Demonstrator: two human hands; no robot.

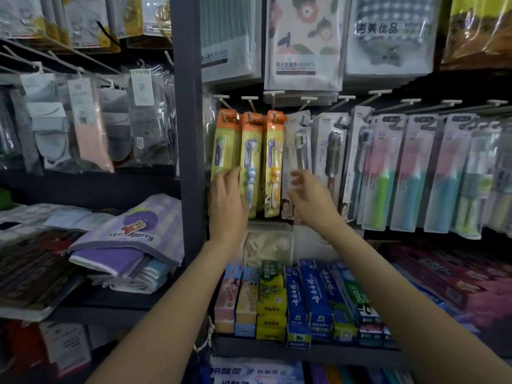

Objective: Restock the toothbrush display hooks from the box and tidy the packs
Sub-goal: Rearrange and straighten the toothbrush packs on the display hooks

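Three orange-topped yellow children's toothbrush packs (250, 162) hang side by side on hooks (249, 98) left of centre. My left hand (227, 200) is raised in front of the leftmost pack (225, 145), fingers straight, fingertips at its lower part. My right hand (310, 198) is lifted in front of a white toothbrush pack (297, 145), fingers loosely curled and blurred, holding nothing that I can see. More white and clear packs with pink, green and blue brushes (410, 173) hang along the row to the right. No box is in view.
A dark upright post (188, 120) borders the toothbrush row on the left. Toothpaste boxes (299, 300) fill the shelf below my arms. Sock packs (83, 126) hang at left, folded towels (133, 245) lie beneath them. Towel packs (302, 42) hang above the hooks.
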